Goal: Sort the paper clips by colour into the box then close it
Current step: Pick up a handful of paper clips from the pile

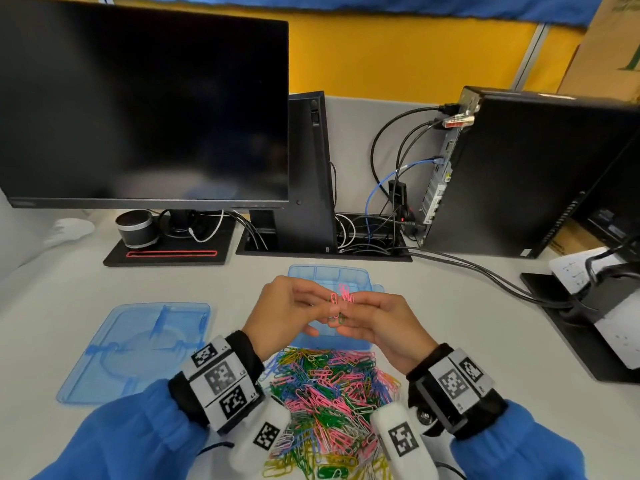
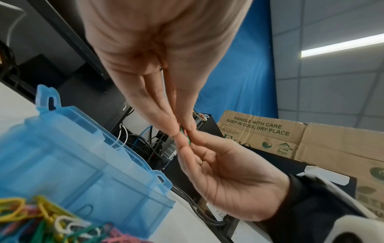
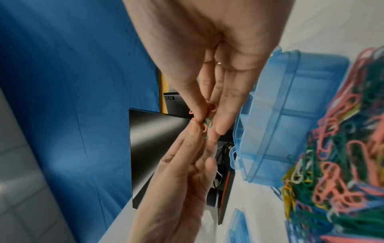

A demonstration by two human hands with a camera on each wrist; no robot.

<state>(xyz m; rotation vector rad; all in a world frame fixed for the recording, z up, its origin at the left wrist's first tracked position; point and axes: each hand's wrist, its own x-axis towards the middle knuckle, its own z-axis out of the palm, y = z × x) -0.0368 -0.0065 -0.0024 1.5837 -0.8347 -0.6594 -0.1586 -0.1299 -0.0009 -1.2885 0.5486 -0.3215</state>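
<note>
**Both hands pinching a linked cluster of clips above the open box**

The left hand (image 1: 280, 308) and the right hand (image 1: 382, 327) meet fingertip to fingertip above the blue compartment box (image 1: 332, 273), each pinching part of a small tangle of pink and green clips (image 1: 341, 301) held clear of the desk. In the right wrist view the tangle (image 3: 205, 125) sits between thumb and forefinger of both hands. The box stands open on the white desk (image 1: 450, 306); its near wall touches the far edge of the loose pile of mixed clips (image 1: 329, 403), which spreads toward the person between the two wrists. The detached lid (image 1: 135, 351) lies flat to the left, apart from the box and the pile. Bare desk lies between the lid and the monitor base (image 1: 166, 256), and right of the box as far as the black cables (image 1: 485, 271). Behind the box, the cable tray (image 1: 323, 254) borders the working area.
</note>
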